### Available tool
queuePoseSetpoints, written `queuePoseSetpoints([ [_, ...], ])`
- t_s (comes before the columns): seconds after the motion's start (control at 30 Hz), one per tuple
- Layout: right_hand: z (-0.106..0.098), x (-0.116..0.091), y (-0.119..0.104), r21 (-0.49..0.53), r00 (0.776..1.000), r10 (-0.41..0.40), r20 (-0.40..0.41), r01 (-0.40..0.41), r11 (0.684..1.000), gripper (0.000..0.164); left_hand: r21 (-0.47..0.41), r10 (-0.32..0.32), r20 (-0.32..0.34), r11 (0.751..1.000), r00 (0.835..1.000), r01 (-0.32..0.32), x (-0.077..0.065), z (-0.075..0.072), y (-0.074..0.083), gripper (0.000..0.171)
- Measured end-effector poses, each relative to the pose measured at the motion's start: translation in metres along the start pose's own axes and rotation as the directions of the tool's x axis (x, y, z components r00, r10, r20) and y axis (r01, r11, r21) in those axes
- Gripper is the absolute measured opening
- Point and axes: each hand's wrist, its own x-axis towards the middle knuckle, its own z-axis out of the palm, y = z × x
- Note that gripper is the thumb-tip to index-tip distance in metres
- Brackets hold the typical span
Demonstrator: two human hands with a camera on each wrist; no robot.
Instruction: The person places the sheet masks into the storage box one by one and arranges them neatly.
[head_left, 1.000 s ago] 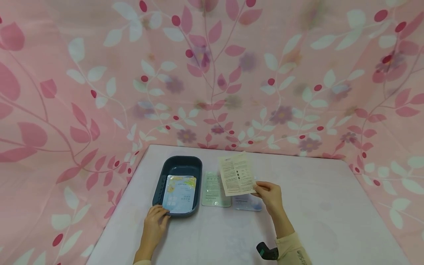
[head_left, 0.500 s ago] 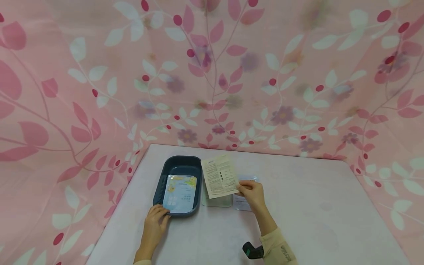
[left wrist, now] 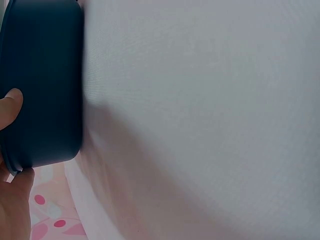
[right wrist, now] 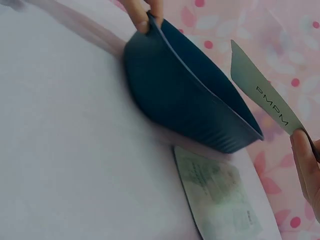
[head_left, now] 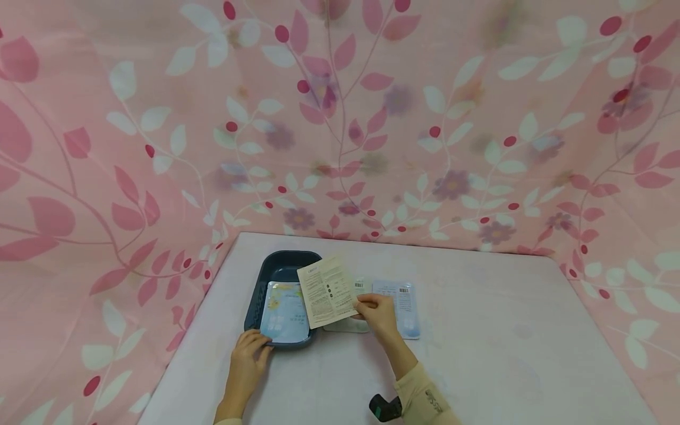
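Head view looks forward and down; both wrist views, close and apparently tilted, share the tray (right wrist: 165,90).

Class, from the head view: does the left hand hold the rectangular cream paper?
No: the right hand holds the paper, and the left hand a dark blue oblong tub.

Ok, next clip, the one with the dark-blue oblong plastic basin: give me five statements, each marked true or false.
1. The left grip holds the dark-blue oblong plastic basin by its rim. True.
2. That basin holds nothing. False: a light-blue glossy packet lies inside it.
3. The right grip pinches the cream printed paper sheet. True.
4. The sheet lies flat on the tabletop. False: it is held up in the air.
5. The pale-green rectangular packet lies outside the basin. True.
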Motion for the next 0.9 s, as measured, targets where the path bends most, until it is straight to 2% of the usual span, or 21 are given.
queuePoseSetpoints([
  [0.37, 0.030, 0.001, 0.011, -0.076, 0.999, 0.007, -0.038, -0.010, 0.997, 0.018, 0.007, -0.016, 0.008, 1.000, 1.000, 0.016, -0.001, 0.001, 0.000, 0.025],
  [0.6, 0.043, 0.004, 0.017, -0.111, 0.998, 0.032, -0.061, -0.039, 0.993, 0.017, -0.003, 0.024, -0.010, 1.000, 1.000, -0.024, -0.001, 0.001, 0.001, 0.028],
  [0.73, 0.052, 0.005, 0.016, -0.131, 0.998, 0.024, -0.058, -0.031, 0.991, 0.016, -0.006, 0.033, -0.025, 0.999, 0.999, -0.034, 0.000, 0.000, 0.001, 0.029],
  [0.9, 0.066, 0.005, 0.015, -0.148, 0.995, 0.035, -0.096, -0.049, 0.988, 0.013, -0.011, 0.039, -0.025, 0.999, 0.999, -0.039, 0.000, 0.000, 0.000, 0.029],
])
